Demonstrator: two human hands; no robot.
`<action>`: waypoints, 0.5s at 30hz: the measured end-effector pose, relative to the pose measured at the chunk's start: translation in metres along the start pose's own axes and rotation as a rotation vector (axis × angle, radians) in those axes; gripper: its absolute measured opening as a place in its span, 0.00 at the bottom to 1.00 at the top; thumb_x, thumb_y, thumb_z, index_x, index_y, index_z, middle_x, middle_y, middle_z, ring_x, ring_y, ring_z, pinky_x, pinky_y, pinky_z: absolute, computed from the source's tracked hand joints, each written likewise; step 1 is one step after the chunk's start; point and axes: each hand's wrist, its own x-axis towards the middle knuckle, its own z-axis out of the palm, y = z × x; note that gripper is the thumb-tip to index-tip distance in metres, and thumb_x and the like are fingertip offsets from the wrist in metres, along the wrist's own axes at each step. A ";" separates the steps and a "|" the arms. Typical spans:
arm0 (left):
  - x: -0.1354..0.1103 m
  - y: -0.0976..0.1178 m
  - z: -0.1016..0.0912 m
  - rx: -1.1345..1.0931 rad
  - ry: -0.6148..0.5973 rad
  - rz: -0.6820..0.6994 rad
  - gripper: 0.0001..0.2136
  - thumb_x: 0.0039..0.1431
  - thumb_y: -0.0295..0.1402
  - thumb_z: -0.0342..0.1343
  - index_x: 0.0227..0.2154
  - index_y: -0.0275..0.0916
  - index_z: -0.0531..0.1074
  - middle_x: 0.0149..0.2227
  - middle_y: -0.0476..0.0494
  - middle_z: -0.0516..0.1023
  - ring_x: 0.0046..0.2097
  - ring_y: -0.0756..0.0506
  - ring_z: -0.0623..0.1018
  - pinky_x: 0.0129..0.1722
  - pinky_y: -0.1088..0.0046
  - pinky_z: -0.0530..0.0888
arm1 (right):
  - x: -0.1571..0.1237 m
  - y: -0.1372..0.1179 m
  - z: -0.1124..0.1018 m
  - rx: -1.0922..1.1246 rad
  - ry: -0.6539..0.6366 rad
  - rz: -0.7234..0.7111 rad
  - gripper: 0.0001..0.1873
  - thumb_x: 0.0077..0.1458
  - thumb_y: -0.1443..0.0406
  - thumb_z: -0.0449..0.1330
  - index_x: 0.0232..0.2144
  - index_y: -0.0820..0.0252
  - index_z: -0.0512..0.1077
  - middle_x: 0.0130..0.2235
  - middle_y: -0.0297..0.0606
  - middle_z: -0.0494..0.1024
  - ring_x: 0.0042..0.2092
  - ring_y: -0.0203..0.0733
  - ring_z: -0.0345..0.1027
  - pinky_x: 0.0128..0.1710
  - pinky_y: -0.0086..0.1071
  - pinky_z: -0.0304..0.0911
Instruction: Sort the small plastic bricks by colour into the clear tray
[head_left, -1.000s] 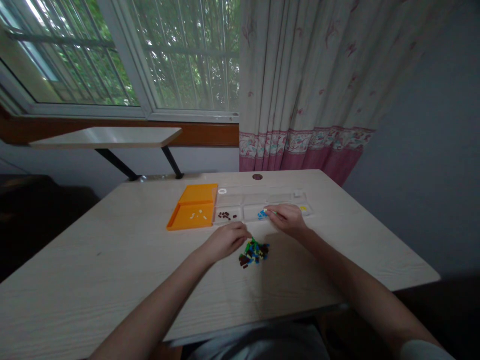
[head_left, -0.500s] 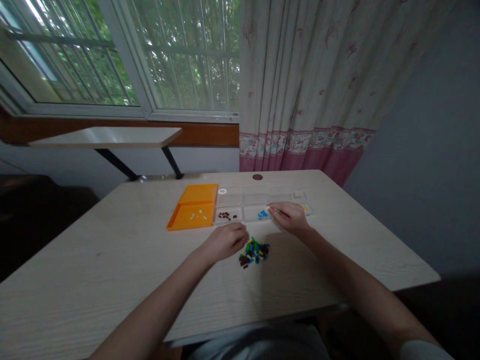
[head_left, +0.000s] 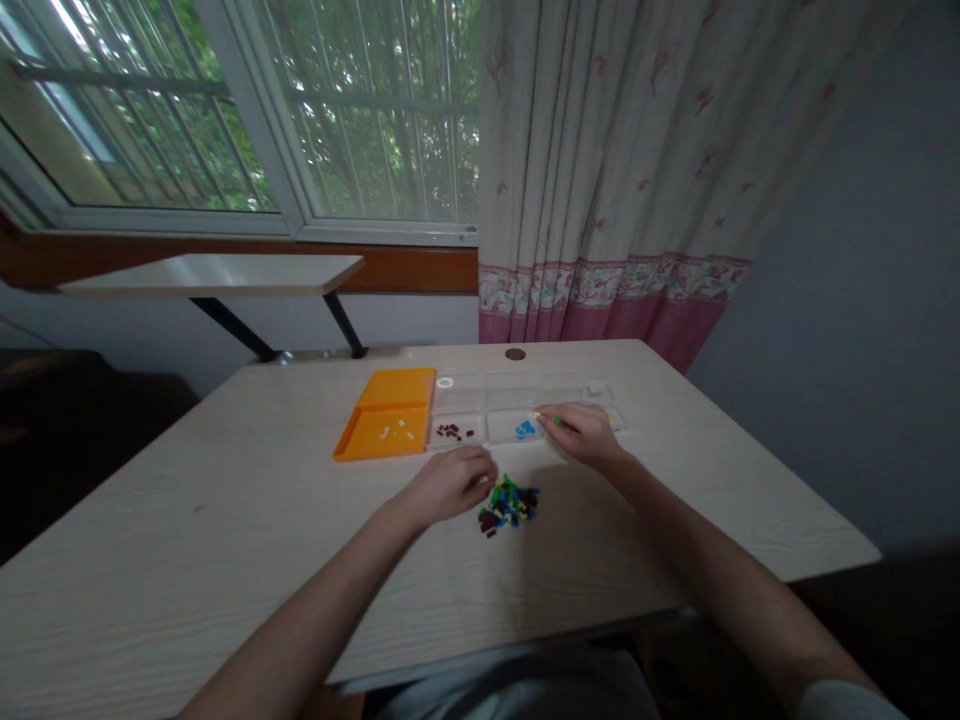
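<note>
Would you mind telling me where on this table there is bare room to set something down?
The table is bare across its left side, from the orange lid to the near edge, and to the right of the right hand up to the table's edge. The middle is crowded: clear tray, brick pile, left hand sit close together.

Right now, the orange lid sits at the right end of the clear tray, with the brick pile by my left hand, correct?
No: the head view shows the orange lid at the left end of the clear tray. The brick pile is by your left hand.
</note>
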 end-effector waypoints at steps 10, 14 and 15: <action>0.007 0.009 0.000 -0.233 0.424 -0.126 0.08 0.52 0.34 0.56 0.35 0.38 0.73 0.29 0.46 0.71 0.29 0.52 0.68 0.28 0.78 0.65 | -0.014 -0.021 0.027 0.086 -0.280 0.009 0.12 0.57 0.61 0.52 0.34 0.57 0.74 0.29 0.34 0.79 0.30 0.32 0.71 0.31 0.23 0.60; 0.006 0.012 -0.002 -0.248 0.447 -0.091 0.08 0.52 0.34 0.56 0.35 0.38 0.74 0.30 0.45 0.72 0.29 0.52 0.69 0.28 0.78 0.66 | -0.015 -0.025 0.028 0.108 -0.269 -0.012 0.12 0.57 0.61 0.51 0.33 0.59 0.73 0.28 0.35 0.78 0.29 0.32 0.70 0.30 0.23 0.59; 0.006 0.012 -0.002 -0.249 0.451 -0.089 0.08 0.52 0.34 0.56 0.34 0.38 0.74 0.30 0.45 0.73 0.29 0.52 0.69 0.28 0.78 0.66 | -0.015 -0.026 0.029 0.108 -0.270 -0.016 0.12 0.57 0.61 0.51 0.33 0.59 0.73 0.28 0.35 0.78 0.28 0.32 0.70 0.30 0.23 0.59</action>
